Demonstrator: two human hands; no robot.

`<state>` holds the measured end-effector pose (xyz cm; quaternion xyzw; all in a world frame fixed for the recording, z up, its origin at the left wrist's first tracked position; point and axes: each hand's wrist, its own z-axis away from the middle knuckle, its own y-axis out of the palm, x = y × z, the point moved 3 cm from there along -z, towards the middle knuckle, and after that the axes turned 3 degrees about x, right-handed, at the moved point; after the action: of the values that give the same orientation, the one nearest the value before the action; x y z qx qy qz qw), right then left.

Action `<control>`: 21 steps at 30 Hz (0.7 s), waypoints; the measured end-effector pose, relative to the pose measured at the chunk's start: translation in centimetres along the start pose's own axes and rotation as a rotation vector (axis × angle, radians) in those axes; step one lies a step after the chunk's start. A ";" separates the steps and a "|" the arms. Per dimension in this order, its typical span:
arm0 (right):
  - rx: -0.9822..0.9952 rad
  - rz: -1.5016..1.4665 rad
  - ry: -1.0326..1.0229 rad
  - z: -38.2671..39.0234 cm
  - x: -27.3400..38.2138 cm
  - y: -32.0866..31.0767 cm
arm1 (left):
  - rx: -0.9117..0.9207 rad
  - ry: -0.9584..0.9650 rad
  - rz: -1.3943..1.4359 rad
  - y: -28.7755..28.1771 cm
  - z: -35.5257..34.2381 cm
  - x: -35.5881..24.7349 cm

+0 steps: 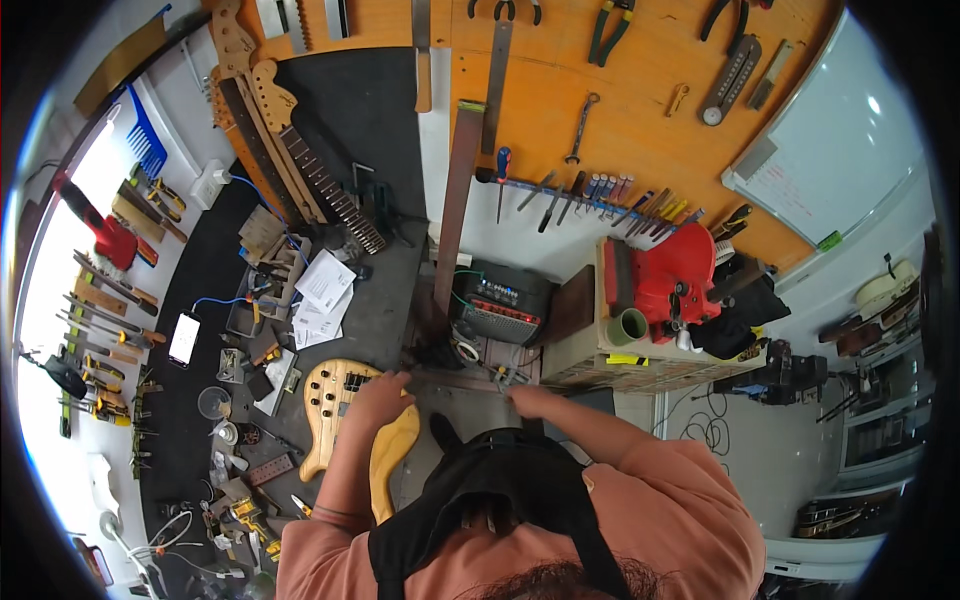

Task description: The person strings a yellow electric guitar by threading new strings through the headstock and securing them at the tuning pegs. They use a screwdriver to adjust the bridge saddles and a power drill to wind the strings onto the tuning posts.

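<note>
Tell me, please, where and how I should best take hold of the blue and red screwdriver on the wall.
I would take the screwdriver by its handle, reaching from the front: it hangs upright, the thick handle uppermost and the thin shaft pointing down, so drawing it upward is probably easiest.

The guitar body point(398, 440) looks like smooth, glossy wood with visible grain, the workbench top point(388, 305) matt, the loose sheets point(325, 282) smooth paper, the apron point(480, 480) matt cloth, the wrench point(582, 130) shiny metal, the wall panel point(640, 85) wood, and the whiteboard point(835, 160) smooth and glossy.
</note>
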<state>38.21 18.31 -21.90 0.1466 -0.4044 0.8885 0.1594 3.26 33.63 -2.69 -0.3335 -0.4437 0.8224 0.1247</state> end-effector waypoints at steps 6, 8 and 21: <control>-0.027 -0.233 -0.109 -3.5 3.5 -4.6 | -0.169 0.091 -0.006 -4.7 -1.4 -5.4; 0.059 -0.148 -0.213 -6.3 -0.1 -1.5 | -0.293 0.158 0.042 -4.3 -0.7 -8.1; 0.502 -0.139 -0.141 -5.5 -3.6 4.6 | -1.498 -0.354 1.176 13.4 21.1 -23.6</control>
<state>38.92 19.06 -29.80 0.2705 -0.1705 0.9355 0.1500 8.18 0.41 4.82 -0.3666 -0.6275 0.2957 -0.6199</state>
